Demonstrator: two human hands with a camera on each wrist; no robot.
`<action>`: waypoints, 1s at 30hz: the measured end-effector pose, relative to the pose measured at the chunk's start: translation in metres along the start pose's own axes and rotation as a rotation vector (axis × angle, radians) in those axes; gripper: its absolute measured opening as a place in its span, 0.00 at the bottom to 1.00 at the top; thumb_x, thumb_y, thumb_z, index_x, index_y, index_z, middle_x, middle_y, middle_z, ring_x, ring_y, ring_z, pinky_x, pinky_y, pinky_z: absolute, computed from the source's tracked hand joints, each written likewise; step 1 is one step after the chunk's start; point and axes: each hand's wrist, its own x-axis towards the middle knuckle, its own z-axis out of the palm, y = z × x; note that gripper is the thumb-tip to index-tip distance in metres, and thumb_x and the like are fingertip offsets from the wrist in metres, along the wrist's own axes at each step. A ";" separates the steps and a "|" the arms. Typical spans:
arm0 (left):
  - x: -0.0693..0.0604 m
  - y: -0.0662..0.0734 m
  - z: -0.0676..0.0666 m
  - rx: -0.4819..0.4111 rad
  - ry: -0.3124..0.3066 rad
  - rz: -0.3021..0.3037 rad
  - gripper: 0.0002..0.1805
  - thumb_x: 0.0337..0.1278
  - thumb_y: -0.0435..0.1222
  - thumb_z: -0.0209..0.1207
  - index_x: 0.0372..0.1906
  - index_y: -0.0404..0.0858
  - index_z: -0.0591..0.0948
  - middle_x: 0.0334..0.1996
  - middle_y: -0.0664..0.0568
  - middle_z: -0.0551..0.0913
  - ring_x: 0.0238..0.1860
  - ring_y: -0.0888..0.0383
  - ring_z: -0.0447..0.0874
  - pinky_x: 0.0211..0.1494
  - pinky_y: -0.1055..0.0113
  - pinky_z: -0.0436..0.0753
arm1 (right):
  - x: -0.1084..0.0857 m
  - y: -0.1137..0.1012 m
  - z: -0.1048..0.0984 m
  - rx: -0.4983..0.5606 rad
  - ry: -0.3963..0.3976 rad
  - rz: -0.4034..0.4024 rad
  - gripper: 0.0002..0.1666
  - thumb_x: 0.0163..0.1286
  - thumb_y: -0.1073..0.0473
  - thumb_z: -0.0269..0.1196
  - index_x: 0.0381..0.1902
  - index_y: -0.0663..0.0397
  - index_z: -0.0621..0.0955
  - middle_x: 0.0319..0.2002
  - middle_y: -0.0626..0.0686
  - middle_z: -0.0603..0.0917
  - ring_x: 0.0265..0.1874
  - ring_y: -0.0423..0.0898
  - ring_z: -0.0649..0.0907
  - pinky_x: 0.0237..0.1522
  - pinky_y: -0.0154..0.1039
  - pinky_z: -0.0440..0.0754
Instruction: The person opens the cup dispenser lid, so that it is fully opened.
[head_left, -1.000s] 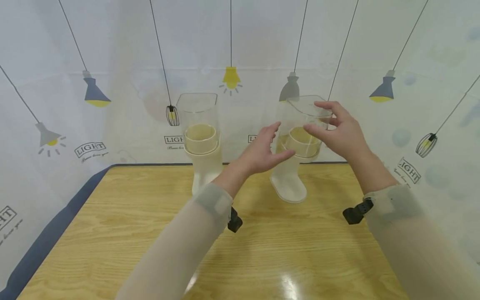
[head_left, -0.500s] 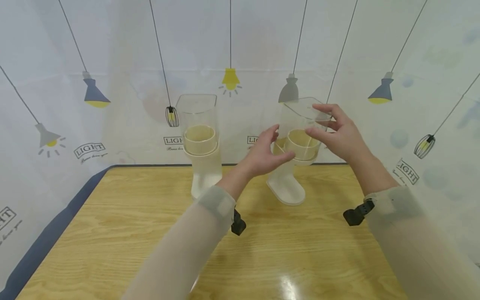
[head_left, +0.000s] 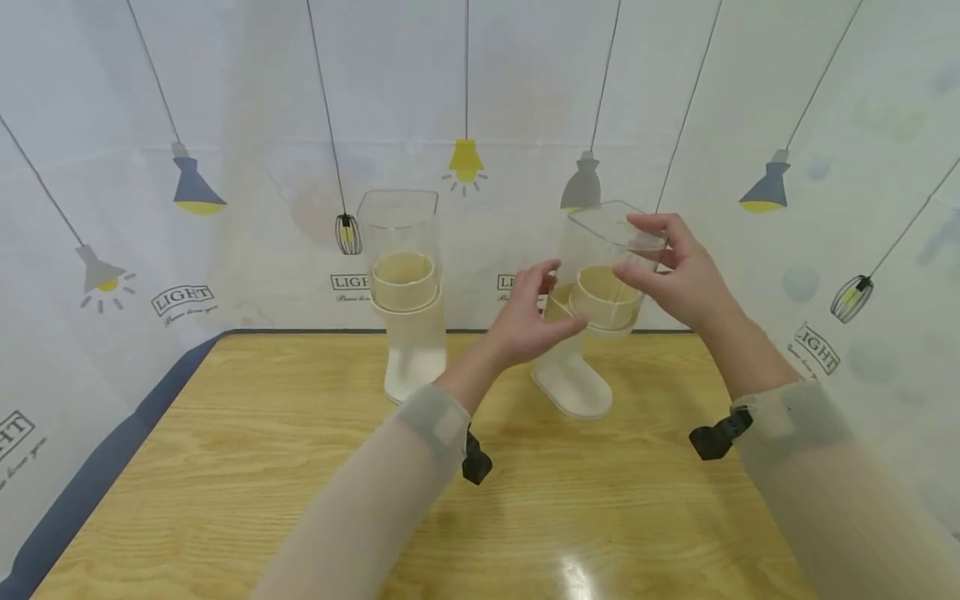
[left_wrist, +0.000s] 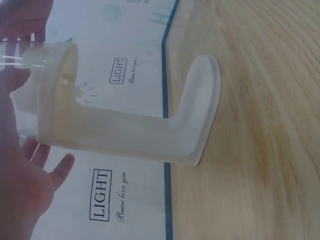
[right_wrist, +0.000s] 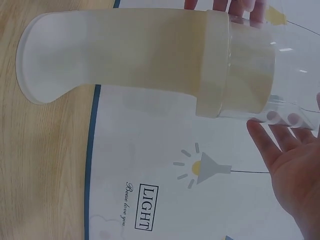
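The right-hand dispenser, a clear squarish container (head_left: 588, 237) on a cream boot-shaped stand (head_left: 573, 387), is upright on the table. My left hand (head_left: 525, 321) holds its left side near the collar, thumb in front and fingers spread behind. Higher up on the right, my right hand (head_left: 682, 271) grips the clear wall below the rim. In the right wrist view, the fingertips (right_wrist: 257, 127) press the transparent side above the cream collar (right_wrist: 212, 65). A matching dispenser (head_left: 412, 350) stands to the left, untouched. No contents show in either container.
A wooden table (head_left: 300, 500) carries both dispensers near its back edge. Close behind it hangs a white backdrop (head_left: 262, 67) printed with lamps and lettering. My left forearm (head_left: 375, 492) passes in front of the left dispenser's foot.
The right-hand dispenser has shifted slightly toward me and a little left, seemingly turning a bit, with both hands following it. The head view tilts up slightly. The left dispenser stays put.
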 end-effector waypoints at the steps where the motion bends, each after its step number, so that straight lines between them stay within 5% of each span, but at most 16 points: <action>1: -0.001 -0.001 0.001 -0.006 0.004 0.001 0.53 0.63 0.46 0.75 0.88 0.46 0.60 0.78 0.45 0.65 0.77 0.49 0.70 0.80 0.48 0.77 | -0.001 0.000 0.000 -0.006 0.000 0.000 0.42 0.77 0.51 0.70 0.83 0.38 0.67 0.82 0.50 0.66 0.76 0.60 0.76 0.52 0.25 0.82; 7: -0.003 -0.006 0.009 -0.070 0.033 0.011 0.53 0.58 0.43 0.78 0.86 0.45 0.64 0.72 0.43 0.64 0.75 0.51 0.67 0.79 0.51 0.76 | -0.004 -0.004 0.003 -0.017 0.022 -0.012 0.40 0.75 0.52 0.72 0.81 0.39 0.69 0.82 0.48 0.67 0.75 0.59 0.78 0.53 0.27 0.81; 15: -0.004 -0.009 0.025 -0.206 0.033 -0.019 0.62 0.53 0.47 0.84 0.86 0.51 0.55 0.83 0.48 0.66 0.84 0.46 0.65 0.86 0.46 0.67 | -0.008 -0.009 0.013 -0.007 0.098 -0.016 0.39 0.73 0.50 0.75 0.77 0.42 0.73 0.79 0.50 0.70 0.72 0.62 0.80 0.45 0.26 0.84; 23: 0.003 -0.012 0.040 -0.239 0.076 -0.016 0.63 0.49 0.48 0.86 0.83 0.55 0.54 0.81 0.51 0.68 0.81 0.43 0.69 0.83 0.47 0.69 | -0.012 -0.011 0.027 0.000 0.188 0.002 0.46 0.68 0.46 0.80 0.77 0.43 0.71 0.79 0.51 0.70 0.73 0.58 0.81 0.47 0.23 0.84; 26: 0.004 -0.012 0.042 -0.245 0.098 -0.013 0.63 0.47 0.46 0.87 0.82 0.54 0.55 0.80 0.49 0.68 0.80 0.44 0.70 0.83 0.48 0.70 | -0.013 -0.012 0.032 -0.001 0.202 0.013 0.48 0.67 0.43 0.80 0.77 0.42 0.69 0.80 0.52 0.69 0.74 0.57 0.80 0.51 0.31 0.87; 30: 0.006 -0.011 0.043 -0.205 0.123 -0.014 0.65 0.45 0.48 0.88 0.83 0.56 0.55 0.81 0.49 0.68 0.80 0.48 0.70 0.83 0.48 0.71 | -0.012 -0.014 0.035 0.010 0.213 0.012 0.52 0.66 0.41 0.81 0.77 0.45 0.66 0.81 0.53 0.68 0.76 0.58 0.78 0.64 0.54 0.87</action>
